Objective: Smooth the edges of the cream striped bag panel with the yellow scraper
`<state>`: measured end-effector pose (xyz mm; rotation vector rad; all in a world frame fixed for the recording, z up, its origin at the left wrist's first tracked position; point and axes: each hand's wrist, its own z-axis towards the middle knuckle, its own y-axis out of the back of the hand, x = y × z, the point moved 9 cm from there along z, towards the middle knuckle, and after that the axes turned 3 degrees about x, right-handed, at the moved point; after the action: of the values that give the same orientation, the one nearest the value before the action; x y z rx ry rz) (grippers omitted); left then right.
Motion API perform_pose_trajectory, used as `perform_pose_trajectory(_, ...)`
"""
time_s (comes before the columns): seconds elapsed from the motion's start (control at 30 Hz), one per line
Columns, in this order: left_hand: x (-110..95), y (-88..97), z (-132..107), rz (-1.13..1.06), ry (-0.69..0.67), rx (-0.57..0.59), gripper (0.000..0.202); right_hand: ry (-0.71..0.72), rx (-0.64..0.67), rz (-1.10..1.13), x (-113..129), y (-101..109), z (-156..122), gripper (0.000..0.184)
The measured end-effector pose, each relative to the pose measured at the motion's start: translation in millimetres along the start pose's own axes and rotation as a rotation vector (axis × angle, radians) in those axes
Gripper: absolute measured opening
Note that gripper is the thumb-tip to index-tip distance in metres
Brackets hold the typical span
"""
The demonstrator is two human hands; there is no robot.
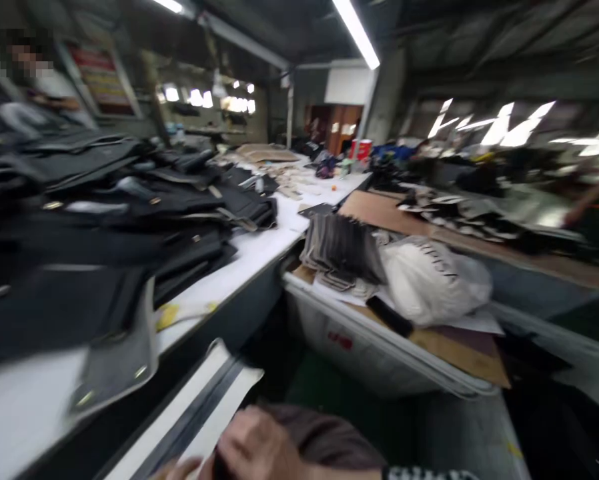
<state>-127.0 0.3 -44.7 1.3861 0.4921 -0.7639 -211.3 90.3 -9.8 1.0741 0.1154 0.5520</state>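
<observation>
Fingers (pixel 235 440) curl by a striped strip (pixel 194 410) at seven o'clock, grip too blurred to tell; four-o'clock bin (pixel 369 363) holds white bag (pixel 429 283).

The panel (pixel 194 415) was long, narrow and off-white, with a dark grey stripe running lengthwise along its middle. It slanted, its far end pointing up and to the right, its near end cut off by the bottom of the view. The far end dipped between two raised corners, the left one rounded, the right one pointed. The right hand (pixel 259 441) gripped its right edge; motion blur hid finer detail.
</observation>
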Motion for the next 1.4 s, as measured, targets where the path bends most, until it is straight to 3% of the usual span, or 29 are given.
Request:
perform_pose_trajectory(0.1,8,50.1,-52,0.199,-0.179,-0.043,0.031,-0.082,0.047,0.167,-2,-36,-10,0.050)
perform_pose_trajectory(0.17,9,63.8,-66,0.320,-0.205,-0.053,0.017,-0.064,0.031,0.188,-1,-49,-12,0.052)
perform_pose_trajectory(0.2,15,69.1,-67,0.353,-0.153,-0.065,0.012,-0.044,0.020,0.197,0,-52,-11,0.053)
perform_pose_trajectory(0.3,29,74.7,-69,0.296,-0.050,-0.037,0.010,0.017,-0.017,0.215,6,-53,-11,0.057)
perform_pose_trajectory(0.43,34,80.2,-73,0.206,-0.028,-0.069,0.015,0.054,-0.022,0.219,14,-55,-11,0.060)
perform_pose_trajectory(0.7,38,83.8,-69,0.394,0.042,-0.091,0.016,0.142,-0.042,0.250,33,-63,-6,0.059)
perform_pose_trajectory(1.07,60,116.1,-100,0.422,0.024,-0.142,0.013,0.215,0.031,0.283,67,-68,0,0.055)
perform_pose_trajectory(1.2,60,123.4,-103,0.400,-0.017,-0.156,0.007,0.268,0.060,0.295,76,-73,0,0.051)
perform_pose_trajectory(1.4,77,130.1,-117,0.383,-0.133,-0.207,0.005,0.281,0.079,0.275,82,-68,8,0.048)
